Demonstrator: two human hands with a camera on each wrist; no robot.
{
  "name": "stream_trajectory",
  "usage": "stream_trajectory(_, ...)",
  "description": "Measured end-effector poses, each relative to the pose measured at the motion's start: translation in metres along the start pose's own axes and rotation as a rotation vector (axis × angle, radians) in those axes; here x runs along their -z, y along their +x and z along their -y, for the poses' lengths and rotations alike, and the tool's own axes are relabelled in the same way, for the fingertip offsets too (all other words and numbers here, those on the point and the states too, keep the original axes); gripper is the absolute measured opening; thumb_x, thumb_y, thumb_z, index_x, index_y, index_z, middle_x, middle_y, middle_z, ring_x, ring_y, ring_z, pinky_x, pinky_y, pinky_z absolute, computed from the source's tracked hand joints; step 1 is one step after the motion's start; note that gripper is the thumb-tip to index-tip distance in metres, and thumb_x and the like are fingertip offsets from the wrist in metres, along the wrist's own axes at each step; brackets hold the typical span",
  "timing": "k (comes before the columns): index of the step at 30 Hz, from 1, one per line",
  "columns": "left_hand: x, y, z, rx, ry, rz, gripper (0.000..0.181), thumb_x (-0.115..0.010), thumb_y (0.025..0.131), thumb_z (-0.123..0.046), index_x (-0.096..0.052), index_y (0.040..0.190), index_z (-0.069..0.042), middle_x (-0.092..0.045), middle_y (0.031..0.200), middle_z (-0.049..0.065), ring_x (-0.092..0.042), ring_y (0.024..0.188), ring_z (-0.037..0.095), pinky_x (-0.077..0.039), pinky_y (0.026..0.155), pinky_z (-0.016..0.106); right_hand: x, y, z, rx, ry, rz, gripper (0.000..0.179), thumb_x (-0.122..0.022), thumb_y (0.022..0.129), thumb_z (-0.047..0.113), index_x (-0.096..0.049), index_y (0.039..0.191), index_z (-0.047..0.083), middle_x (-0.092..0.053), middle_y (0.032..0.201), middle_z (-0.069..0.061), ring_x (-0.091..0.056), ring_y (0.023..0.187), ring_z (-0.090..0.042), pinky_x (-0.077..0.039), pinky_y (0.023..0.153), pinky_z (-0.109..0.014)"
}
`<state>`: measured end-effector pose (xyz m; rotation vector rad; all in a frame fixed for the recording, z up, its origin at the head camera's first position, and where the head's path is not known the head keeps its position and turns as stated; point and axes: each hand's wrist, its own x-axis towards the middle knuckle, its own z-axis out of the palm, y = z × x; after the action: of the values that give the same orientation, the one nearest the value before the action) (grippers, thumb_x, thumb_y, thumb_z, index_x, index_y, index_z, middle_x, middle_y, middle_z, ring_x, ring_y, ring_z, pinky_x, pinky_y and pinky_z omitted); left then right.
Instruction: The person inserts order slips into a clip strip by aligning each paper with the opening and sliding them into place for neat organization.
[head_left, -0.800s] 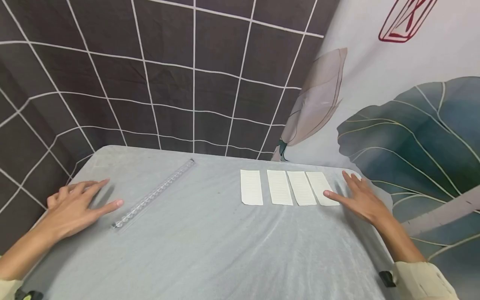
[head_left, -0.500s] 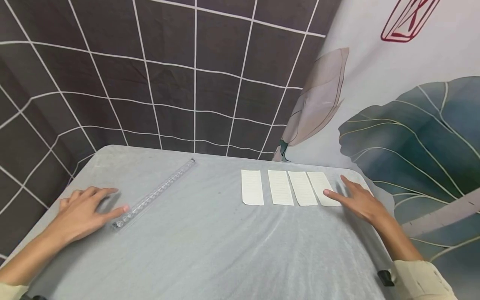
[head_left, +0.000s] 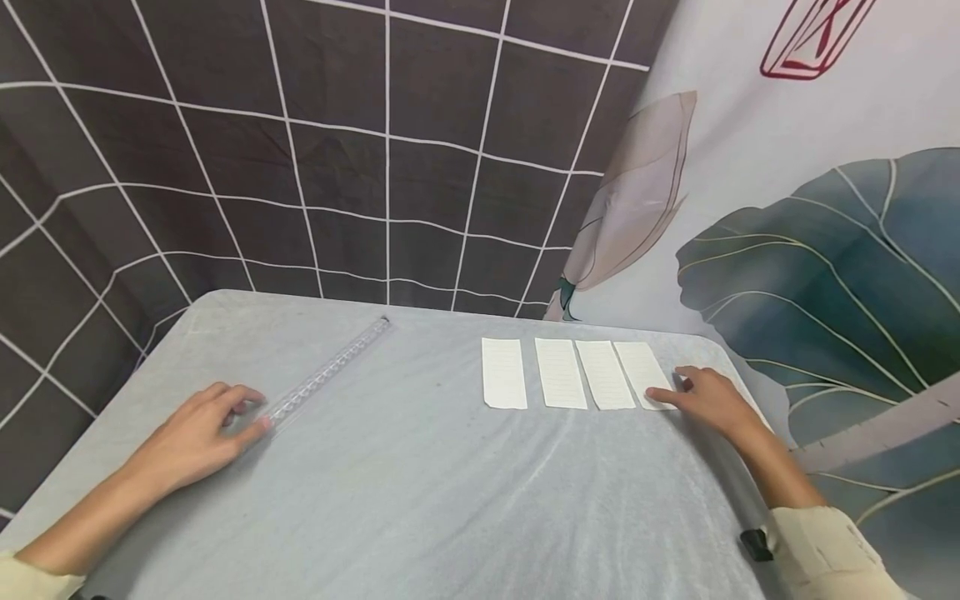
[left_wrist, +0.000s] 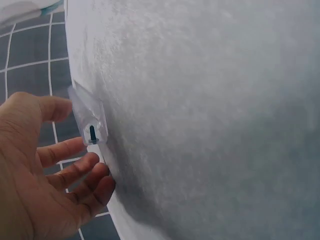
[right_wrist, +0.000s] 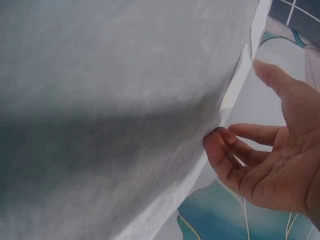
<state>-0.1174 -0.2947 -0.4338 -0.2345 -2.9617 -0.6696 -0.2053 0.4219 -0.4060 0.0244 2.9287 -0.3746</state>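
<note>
Left hand [head_left: 191, 437], frame left: at lower end of long clear plastic piece [head_left: 326, 377], grasp I can't tell | right hand [head_left: 712, 402], frame right: loose, holding nothing, by rightmost paper slip [head_left: 640, 372]

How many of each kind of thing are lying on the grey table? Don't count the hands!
White paper slips: 4
Long clear plastic piece: 1
Total: 5
</note>
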Motion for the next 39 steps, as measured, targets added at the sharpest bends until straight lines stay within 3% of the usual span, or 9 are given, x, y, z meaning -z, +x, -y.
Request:
stream_trajectory(5, -0.003, 0.001, -0.001, -0.024, -0.011, -0.014, 0.036, -0.083, 0.098, -0.020, -0.076, 0.127, -0.001, -0.075, 0.110, 0.016, -0.065, 0.092, 0.023, -0.054, 0.076, 0.044, 0.001, 0.005, 0.005, -0.021, 0.020, 0.023, 0.094, -0.085, 0.096, 0.049, -0.054, 0.143, -0.027, -0.064, 0.135, -0.049, -0.070, 0.113, -0.055, -0.061, 0.095, -0.066)
stream_trajectory(10, -0.003, 0.002, -0.003, -0.024, -0.042, -0.006, 0.033, -0.083, 0.097, -0.014, -0.077, 0.126, 0.001, -0.076, 0.110, 0.016, -0.067, 0.093, 0.022, -0.056, 0.079, 0.046, 0.000, 0.006, 0.006, -0.054, 0.065, 0.045, 0.089, -0.089, 0.094, 0.039, -0.053, 0.143, -0.026, -0.062, 0.138, -0.049, -0.068, 0.116, -0.058, -0.060, 0.096, -0.066)
stream_trajectory(20, 0.000, 0.006, -0.008, -0.005, -0.053, 0.038, 0.022, -0.078, 0.100, -0.009, -0.080, 0.119, 0.003, -0.077, 0.096, 0.005, -0.064, 0.086, 0.016, -0.052, 0.073, 0.037, 0.003, 0.008, 0.008, -0.090, 0.128, 0.059, 0.087, -0.092, 0.091, 0.030, -0.052, 0.146, -0.025, -0.060, 0.140, -0.049, -0.067, 0.116, -0.058, -0.061, 0.097, -0.065)
stream_trajectory(25, 0.001, 0.006, -0.008, 0.010, -0.063, 0.052, 0.021, -0.080, 0.100, -0.011, -0.081, 0.117, 0.001, -0.079, 0.094, 0.005, -0.065, 0.084, 0.016, -0.053, 0.073, 0.038, 0.004, 0.012, 0.007, -0.098, 0.147, 0.054, 0.087, -0.094, 0.089, 0.027, -0.053, 0.145, -0.024, -0.062, 0.137, -0.048, -0.069, 0.111, -0.055, -0.062, 0.090, -0.059)
stream_trajectory(39, 0.005, 0.012, -0.002, 0.062, -0.162, 0.131, 0.020, -0.079, 0.097, -0.006, -0.082, 0.115, 0.000, -0.078, 0.093, 0.005, -0.069, 0.071, 0.012, -0.053, 0.057, 0.026, 0.007, 0.016, -0.010, -0.102, 0.332, 0.055, 0.056, -0.078, 0.099, 0.007, -0.057, 0.144, -0.021, -0.065, 0.134, -0.044, -0.068, 0.100, -0.036, -0.055, 0.077, -0.033)
